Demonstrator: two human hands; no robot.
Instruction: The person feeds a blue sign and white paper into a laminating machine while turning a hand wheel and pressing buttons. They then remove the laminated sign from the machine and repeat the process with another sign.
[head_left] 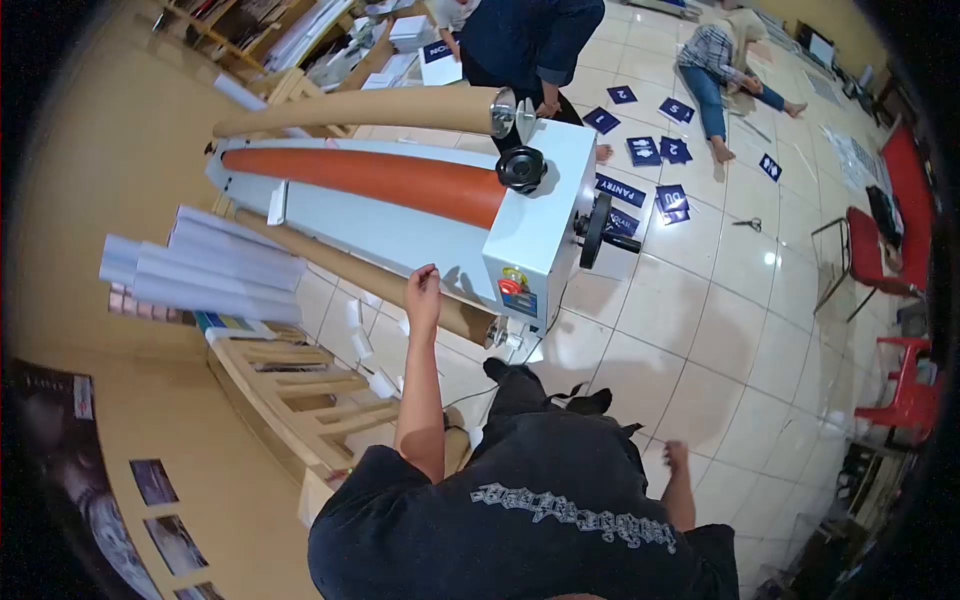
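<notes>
My left hand (424,288) is raised in front of the near side of a large white roll laminator (480,250), its fingers curled in with nothing visible in them. Low at my right side, over the tiles, hangs my right hand (676,456), loosely closed, with nothing seen in it. The laminator has a long orange-red roller (370,180), a black knob (521,169) on top and a black handwheel (596,232) at its end. A red stop button (510,286) sits on its end housing. A brown roll (370,108) lies above the roller, another (390,285) below.
A wooden rack (290,390) and white paper rolls (200,265) stand at left. Dark blue signs (643,152) and scissors (748,224) lie on the floor. One person (530,45) is behind the laminator; another (710,65) sits on the floor. A red chair (870,250) is at right.
</notes>
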